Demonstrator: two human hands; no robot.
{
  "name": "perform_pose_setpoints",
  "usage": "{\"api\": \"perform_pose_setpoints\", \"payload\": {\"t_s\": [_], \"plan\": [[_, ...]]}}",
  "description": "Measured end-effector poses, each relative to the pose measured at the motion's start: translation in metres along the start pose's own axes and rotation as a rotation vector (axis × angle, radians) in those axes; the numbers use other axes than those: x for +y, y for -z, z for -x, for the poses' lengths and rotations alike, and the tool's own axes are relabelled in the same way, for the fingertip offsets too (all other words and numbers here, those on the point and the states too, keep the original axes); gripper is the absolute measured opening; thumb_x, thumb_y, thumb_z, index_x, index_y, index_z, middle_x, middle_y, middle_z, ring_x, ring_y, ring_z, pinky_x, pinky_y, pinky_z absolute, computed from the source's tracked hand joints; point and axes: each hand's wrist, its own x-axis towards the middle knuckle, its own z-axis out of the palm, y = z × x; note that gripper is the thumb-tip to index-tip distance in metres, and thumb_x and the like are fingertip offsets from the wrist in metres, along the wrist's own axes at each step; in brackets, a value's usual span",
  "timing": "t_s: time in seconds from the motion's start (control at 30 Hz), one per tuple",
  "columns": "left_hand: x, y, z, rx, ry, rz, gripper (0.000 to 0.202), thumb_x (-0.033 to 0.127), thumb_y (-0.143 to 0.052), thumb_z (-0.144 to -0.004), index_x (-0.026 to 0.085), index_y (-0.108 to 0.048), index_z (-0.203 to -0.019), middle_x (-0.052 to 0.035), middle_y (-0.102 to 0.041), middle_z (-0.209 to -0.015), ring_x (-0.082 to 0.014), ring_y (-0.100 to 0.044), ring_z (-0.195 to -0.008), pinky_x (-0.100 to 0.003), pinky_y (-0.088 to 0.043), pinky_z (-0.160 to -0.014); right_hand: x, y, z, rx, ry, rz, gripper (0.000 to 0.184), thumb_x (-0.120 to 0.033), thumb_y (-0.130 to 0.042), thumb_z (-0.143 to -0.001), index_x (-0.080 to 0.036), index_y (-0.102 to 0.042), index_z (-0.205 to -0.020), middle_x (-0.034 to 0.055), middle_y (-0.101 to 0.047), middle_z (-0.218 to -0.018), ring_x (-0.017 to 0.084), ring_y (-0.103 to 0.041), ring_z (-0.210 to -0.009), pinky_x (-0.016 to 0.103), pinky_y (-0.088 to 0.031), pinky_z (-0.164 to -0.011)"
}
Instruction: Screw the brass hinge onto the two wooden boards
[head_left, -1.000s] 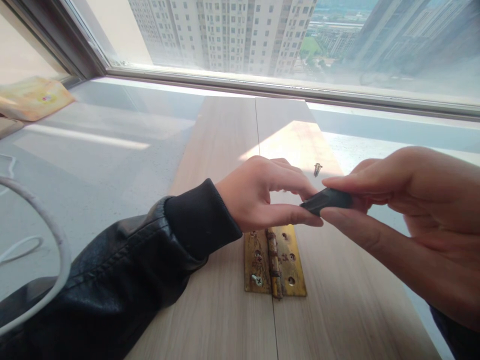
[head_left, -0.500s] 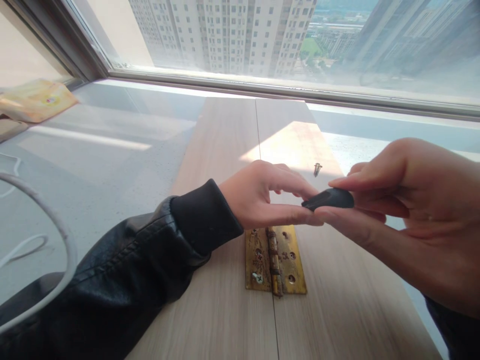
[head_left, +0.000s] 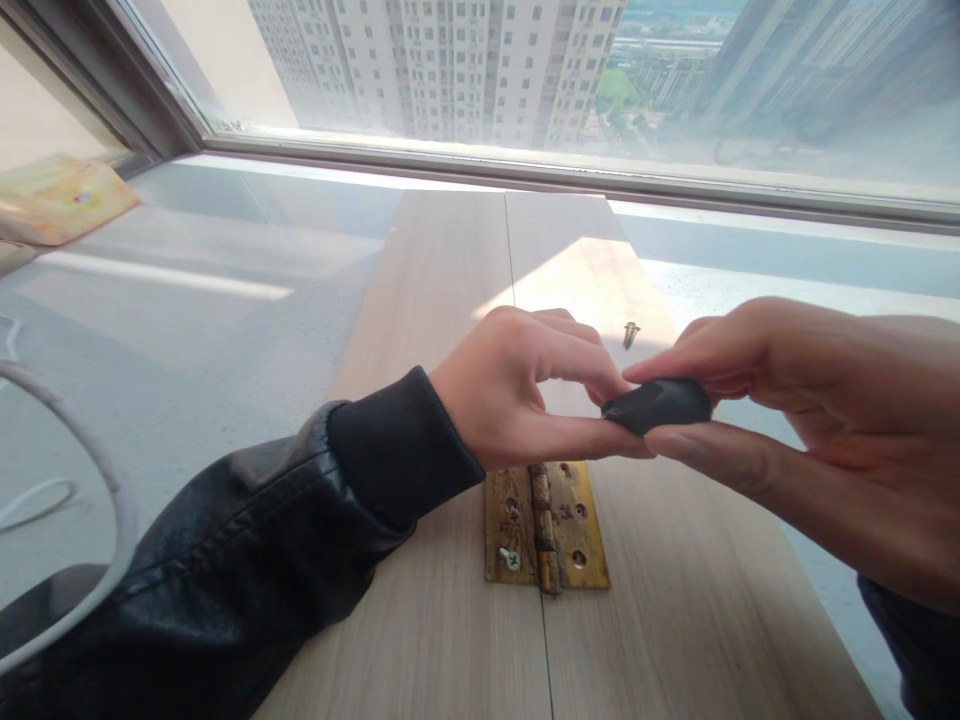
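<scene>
A small dark rounded piece (head_left: 660, 405) is pinched between both hands above the boards; its kind I cannot make out. My left hand (head_left: 525, 390), coming from a black sleeve, grips its left end between thumb and fingers. On the other end, my right hand (head_left: 795, 400) closes with thumb below and fingers above. Beneath the hands a worn brass hinge (head_left: 547, 535) lies across the seam of two pale wooden boards (head_left: 420, 620). Its upper part is hidden by my left hand. A screw head (head_left: 509, 558) shows in its lower left hole.
Several short screws or one loose screw cluster (head_left: 631, 334) rests on the right board beyond my hands. A white cable (head_left: 112, 500) loops at the left. Farther left lies a yellow packet (head_left: 67, 200) near the window frame (head_left: 375, 160).
The right fingers have slid left along the dark piece, nearer my left fingertips. The dark piece has turned slightly, and the whole view has shifted a little.
</scene>
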Motion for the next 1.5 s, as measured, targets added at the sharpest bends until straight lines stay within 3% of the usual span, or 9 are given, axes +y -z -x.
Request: {"api": "perform_pose_setpoints", "payload": {"t_s": [0.2, 0.3, 0.4, 0.83, 0.97, 1.07, 1.17, 1.27, 1.5], "plan": [[-0.006, -0.001, 0.000, -0.072, -0.090, 0.036, 0.010, 0.014, -0.066, -0.085, 0.008, -0.073, -0.088, -0.0094, -0.075, -0.077, -0.0142, -0.066, -0.072, -0.030, -0.055, -0.075, -0.002, -0.006, 0.002, 0.098, -0.006, 0.312, 0.027, -0.047, -0.065, -0.083, -0.024, -0.051, -0.081, -0.0052, -0.048, -0.058, 0.009, -0.040, -0.045, 0.029, -0.029, -0.043], [-0.005, -0.003, 0.001, 0.006, -0.086, -0.003, 0.010, 0.017, -0.072, -0.080, 0.007, -0.073, -0.083, -0.0101, -0.074, -0.075, -0.0145, -0.065, -0.070, -0.028, -0.054, -0.071, -0.009, -0.011, -0.001, 0.164, -0.002, 0.423, 0.036, -0.053, -0.060, -0.085, -0.023, -0.044, -0.072, -0.0057, -0.042, -0.050, 0.009, -0.034, -0.040, 0.030, -0.023, -0.042], [-0.002, -0.003, 0.002, 0.081, -0.043, -0.071, 0.018, 0.024, -0.076, -0.077, 0.006, -0.073, -0.076, -0.0121, -0.072, -0.073, -0.0159, -0.064, -0.068, -0.029, -0.053, -0.066, -0.016, -0.016, -0.004, 0.186, -0.008, 0.478, 0.036, -0.051, -0.060, -0.085, -0.023, -0.042, -0.071, -0.0060, -0.039, -0.048, 0.008, -0.031, -0.039, 0.030, -0.020, -0.042], [-0.004, -0.003, 0.003, 0.015, -0.067, -0.003, 0.013, 0.019, -0.070, -0.081, 0.006, -0.073, -0.081, -0.0119, -0.074, -0.077, -0.0145, -0.065, -0.071, -0.028, -0.053, -0.072, -0.026, -0.032, -0.001, 0.390, -0.019, 0.684, 0.034, -0.038, -0.059, -0.082, -0.024, -0.034, -0.063, -0.0080, -0.028, -0.045, 0.008, -0.022, -0.040, 0.028, -0.020, -0.042], [-0.003, -0.005, 0.004, 0.018, -0.055, -0.022, 0.019, 0.025, -0.072, -0.081, 0.006, -0.072, -0.076, -0.0111, -0.072, -0.072, -0.0151, -0.061, -0.067, -0.029, -0.051, -0.068, -0.029, -0.034, -0.005, 0.374, -0.004, 0.645, 0.035, -0.040, -0.061, -0.083, -0.023, -0.036, -0.065, -0.0085, -0.028, -0.045, 0.007, -0.021, -0.039, 0.028, -0.019, -0.041], [-0.003, -0.005, 0.005, 0.012, -0.028, -0.026, 0.020, 0.026, -0.071, -0.083, 0.007, -0.073, -0.078, -0.0100, -0.070, -0.070, -0.0144, -0.060, -0.066, -0.028, -0.049, -0.068, -0.028, -0.027, -0.009, 0.288, -0.025, 0.502, 0.036, -0.046, -0.063, -0.085, -0.022, -0.043, -0.067, -0.0070, -0.038, -0.049, 0.007, -0.032, -0.041, 0.028, -0.024, -0.041], [-0.005, -0.004, 0.004, 0.022, -0.055, 0.000, 0.018, 0.024, -0.070, -0.083, 0.006, -0.073, -0.079, -0.0118, -0.073, -0.073, -0.0147, -0.062, -0.068, -0.030, -0.050, -0.071, -0.025, -0.014, -0.010, 0.141, -0.005, 0.295, 0.022, -0.043, -0.065, -0.085, -0.022, -0.060, -0.087, -0.0047, -0.056, -0.062, 0.008, -0.049, -0.050, 0.027, -0.035, -0.047], [-0.007, -0.003, 0.003, 0.003, -0.092, 0.057, 0.011, 0.020, -0.070, -0.083, 0.009, -0.072, -0.083, -0.0131, -0.076, -0.082, -0.0175, -0.067, -0.075, -0.033, -0.052, -0.075, -0.021, -0.003, -0.008, 0.033, 0.036, 0.121, 0.020, -0.035, -0.065, -0.087, -0.029, -0.064, -0.106, -0.0046, -0.066, -0.080, 0.010, -0.059, -0.063, 0.027, -0.044, -0.055], [-0.005, -0.002, 0.000, -0.103, -0.014, 0.015, 0.013, 0.025, -0.065, -0.087, 0.015, -0.073, -0.088, -0.0066, -0.073, -0.073, -0.0172, -0.063, -0.068, -0.037, -0.052, -0.079, -0.013, -0.001, -0.008, 0.006, 0.095, 0.216, 0.010, -0.037, -0.057, -0.092, -0.028, -0.060, -0.095, -0.0050, -0.064, -0.073, 0.008, -0.056, -0.056, 0.027, -0.039, -0.050]]}}
